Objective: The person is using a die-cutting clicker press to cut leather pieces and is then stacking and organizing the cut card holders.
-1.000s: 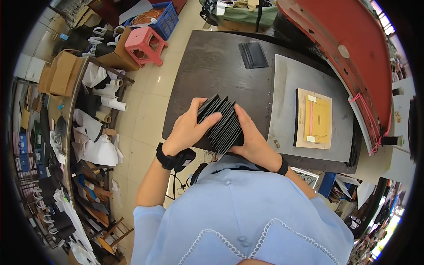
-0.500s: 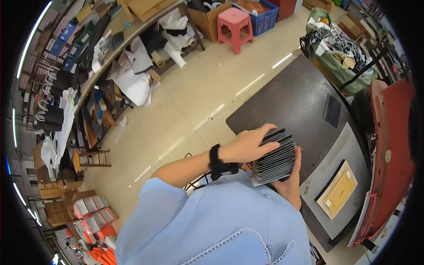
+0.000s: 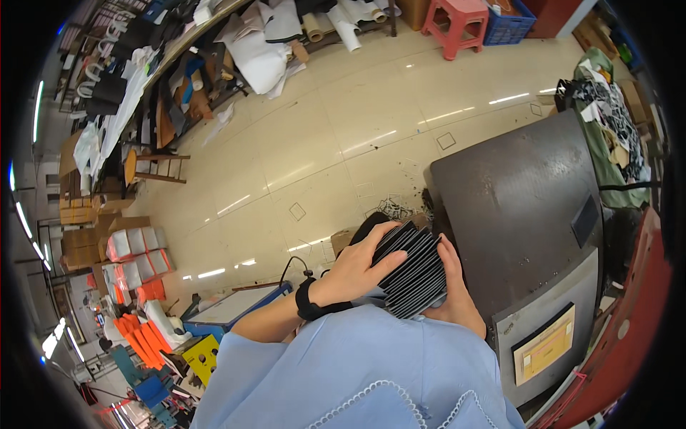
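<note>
1. I am watching the left hand (image 3: 355, 266) lying over the top of a stack of black sheets (image 3: 411, 268), fingers spread along its upper edge and thumb wrapping the near side.
2. The right hand (image 3: 453, 289) is cupping the stack from the far side and from beneath, fingers curling up against the sheet edges.
3. Both grips are closing on the stack, so it is hanging between the two palms, held in front of the chest and fanned slightly.
4. A black wristband (image 3: 309, 302) is sitting on the left wrist, just behind that grip.
5. The dark tabletop (image 3: 514, 193) is lying just to the right of the right grip, not touching the stack.
6. A yellow card (image 3: 544, 349) is resting on a grey plate (image 3: 572, 286) further to the right and lower.
7. A red stool (image 3: 457, 25) is standing well beyond both grips, on the tiled floor (image 3: 321, 157).
</note>
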Tool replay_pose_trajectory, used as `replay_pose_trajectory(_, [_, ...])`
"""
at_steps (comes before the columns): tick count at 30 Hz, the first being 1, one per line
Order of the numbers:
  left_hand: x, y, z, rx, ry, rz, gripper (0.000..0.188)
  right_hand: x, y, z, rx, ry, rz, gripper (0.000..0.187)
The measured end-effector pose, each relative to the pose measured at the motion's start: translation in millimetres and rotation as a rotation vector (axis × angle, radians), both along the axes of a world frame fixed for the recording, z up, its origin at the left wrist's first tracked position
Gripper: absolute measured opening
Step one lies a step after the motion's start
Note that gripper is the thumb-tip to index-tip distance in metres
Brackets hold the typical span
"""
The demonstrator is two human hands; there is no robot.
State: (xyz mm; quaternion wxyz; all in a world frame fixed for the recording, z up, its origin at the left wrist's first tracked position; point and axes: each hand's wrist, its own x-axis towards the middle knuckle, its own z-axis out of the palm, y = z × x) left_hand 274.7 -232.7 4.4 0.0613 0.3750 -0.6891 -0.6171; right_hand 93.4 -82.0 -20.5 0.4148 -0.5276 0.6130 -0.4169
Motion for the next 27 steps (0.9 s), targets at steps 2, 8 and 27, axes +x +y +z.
replay_pose_trajectory(2, [11, 5, -5, 0.073, -0.003, 0.059, 0.053, 4, -6, 3, 0.029, 0.006, 0.059, 0.123])
replay_pose_trajectory(8, [27, -23, -14, -0.029, -0.027, 0.034, 0.051, 11, -34, 0, 0.026, 0.027, 0.103, 0.123])
replay_pose_trajectory(27, [190, -356, -123, 0.089, 0.175, 0.328, 0.081, 135, -435, -101, -0.180, -0.079, 0.535, 0.120])
